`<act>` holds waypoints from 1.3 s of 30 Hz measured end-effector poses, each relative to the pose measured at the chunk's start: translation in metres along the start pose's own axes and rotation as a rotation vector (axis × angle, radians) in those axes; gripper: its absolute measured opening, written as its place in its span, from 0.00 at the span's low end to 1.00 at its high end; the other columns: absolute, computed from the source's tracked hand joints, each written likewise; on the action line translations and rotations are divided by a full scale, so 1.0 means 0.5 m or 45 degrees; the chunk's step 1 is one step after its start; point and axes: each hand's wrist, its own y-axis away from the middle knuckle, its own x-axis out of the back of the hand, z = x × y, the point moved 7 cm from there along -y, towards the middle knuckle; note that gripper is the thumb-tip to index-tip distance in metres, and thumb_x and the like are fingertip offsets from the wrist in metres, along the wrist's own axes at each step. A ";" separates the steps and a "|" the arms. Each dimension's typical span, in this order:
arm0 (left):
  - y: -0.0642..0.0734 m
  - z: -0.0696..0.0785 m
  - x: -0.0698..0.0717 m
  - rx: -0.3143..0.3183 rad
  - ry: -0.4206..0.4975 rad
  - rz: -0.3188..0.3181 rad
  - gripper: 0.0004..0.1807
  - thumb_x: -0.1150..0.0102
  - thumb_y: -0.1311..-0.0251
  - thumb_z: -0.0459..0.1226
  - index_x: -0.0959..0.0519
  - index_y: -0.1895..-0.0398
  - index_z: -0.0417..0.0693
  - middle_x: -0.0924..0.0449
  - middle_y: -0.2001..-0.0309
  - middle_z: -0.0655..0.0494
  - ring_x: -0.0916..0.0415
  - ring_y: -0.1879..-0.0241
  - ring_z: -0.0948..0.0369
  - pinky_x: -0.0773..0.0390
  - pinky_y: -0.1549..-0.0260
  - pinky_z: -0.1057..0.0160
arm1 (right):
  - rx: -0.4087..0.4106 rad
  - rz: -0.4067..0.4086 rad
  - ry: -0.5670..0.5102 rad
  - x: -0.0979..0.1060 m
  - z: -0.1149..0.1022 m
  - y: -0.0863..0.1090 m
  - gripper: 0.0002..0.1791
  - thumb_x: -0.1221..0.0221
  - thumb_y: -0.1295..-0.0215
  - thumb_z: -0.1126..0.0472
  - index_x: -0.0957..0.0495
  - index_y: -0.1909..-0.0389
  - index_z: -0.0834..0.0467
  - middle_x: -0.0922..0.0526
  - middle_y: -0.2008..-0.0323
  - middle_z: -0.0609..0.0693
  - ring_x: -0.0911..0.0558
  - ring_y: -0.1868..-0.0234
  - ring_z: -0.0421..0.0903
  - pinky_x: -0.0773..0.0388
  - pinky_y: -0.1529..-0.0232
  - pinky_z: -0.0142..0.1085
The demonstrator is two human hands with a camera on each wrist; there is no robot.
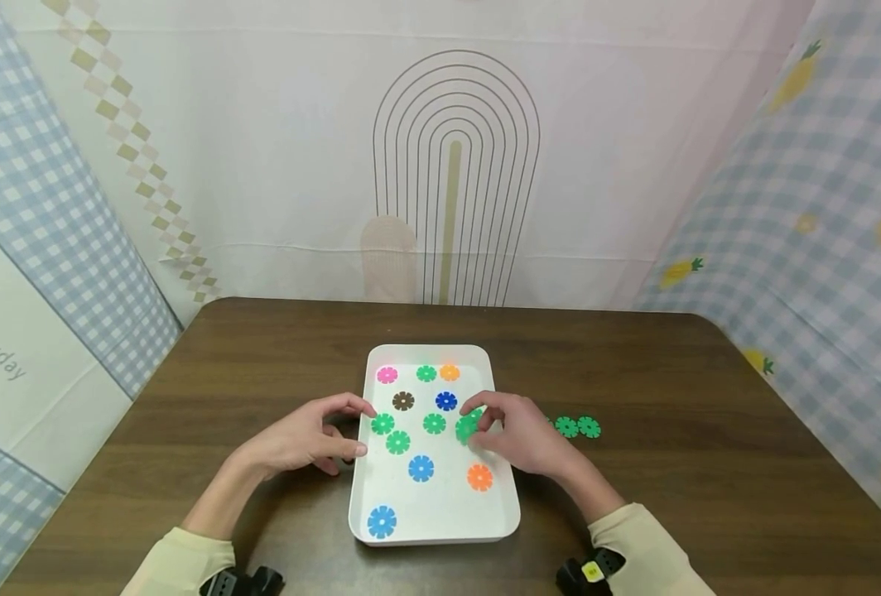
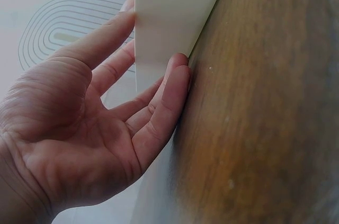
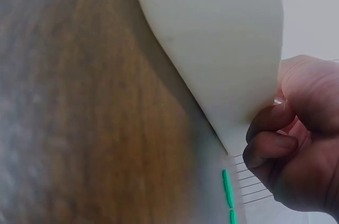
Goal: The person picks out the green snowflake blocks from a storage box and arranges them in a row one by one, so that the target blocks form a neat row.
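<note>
Arguably, the weak spot is the right grip (image 1: pixel 521 432): its thumb and forefinger appear closed on a thin, notched green disc (image 1: pixel 465 430) at the right side of the white tray (image 1: pixel 440 517), with a second green disc (image 1: pixel 475 413) just behind. A pinch too near the edge could let the piece slip or turn, and the crowded fingertips could knock its neighbour. The left grip (image 1: pixel 306 436) holds nothing, its fingers loose at the left rim; uneven pressure there could slide the tray across the counter (image 1: pixel 299 513) and jostle the orange disc (image 1: pixel 479 478) and the others. Only the head view shows what lies inside. The left wrist view adds the lower fingers (image 2: pixel 163 105) along the outer wall, close to the counter; the right wrist view shows the row of green pieces (image 3: pixel 228 188) edge-on, but its pinch is hidden behind the wall.
</note>
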 end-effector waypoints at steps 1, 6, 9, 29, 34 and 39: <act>0.000 0.000 0.000 0.001 0.000 0.000 0.28 0.26 0.36 0.39 0.25 0.35 0.48 0.35 0.31 0.38 0.20 0.63 0.55 0.14 0.64 0.53 | -0.004 0.003 -0.004 0.002 0.000 0.000 0.17 0.27 0.37 0.64 0.15 0.49 0.47 0.18 0.65 0.46 0.23 0.64 0.46 0.23 0.66 0.37; 0.001 0.000 0.000 0.000 0.002 0.000 0.29 0.25 0.36 0.40 0.25 0.35 0.47 0.35 0.31 0.38 0.20 0.63 0.55 0.14 0.64 0.53 | -0.011 0.014 -0.027 0.008 0.001 0.000 0.16 0.27 0.36 0.64 0.14 0.49 0.46 0.18 0.66 0.46 0.24 0.65 0.47 0.25 0.69 0.36; 0.001 0.002 -0.001 -0.004 0.002 -0.001 0.28 0.26 0.36 0.39 0.25 0.35 0.47 0.35 0.31 0.38 0.20 0.63 0.55 0.14 0.64 0.53 | -0.018 0.021 -0.047 0.010 0.006 0.001 0.16 0.27 0.36 0.63 0.13 0.50 0.45 0.17 0.66 0.46 0.24 0.65 0.47 0.25 0.69 0.36; -0.001 0.003 -0.003 0.001 -0.003 0.001 0.28 0.26 0.36 0.39 0.25 0.34 0.48 0.35 0.31 0.38 0.20 0.63 0.55 0.14 0.64 0.53 | 0.001 -0.006 -0.306 0.043 0.018 0.006 0.17 0.28 0.34 0.61 0.13 0.45 0.52 0.17 0.64 0.52 0.25 0.67 0.50 0.29 0.73 0.33; 0.000 0.003 -0.003 -0.001 0.001 0.000 0.28 0.26 0.36 0.39 0.25 0.34 0.47 0.35 0.30 0.38 0.20 0.63 0.55 0.14 0.64 0.53 | -0.011 -0.004 -0.330 0.052 0.021 0.014 0.17 0.29 0.34 0.60 0.13 0.44 0.51 0.18 0.62 0.53 0.26 0.67 0.50 0.30 0.74 0.33; 0.002 0.002 -0.002 0.004 0.005 0.006 0.28 0.26 0.36 0.38 0.25 0.34 0.47 0.35 0.31 0.38 0.20 0.64 0.55 0.14 0.64 0.53 | -0.040 0.008 -0.360 0.063 0.029 0.023 0.19 0.29 0.34 0.59 0.14 0.43 0.52 0.18 0.60 0.54 0.29 0.73 0.48 0.32 0.77 0.33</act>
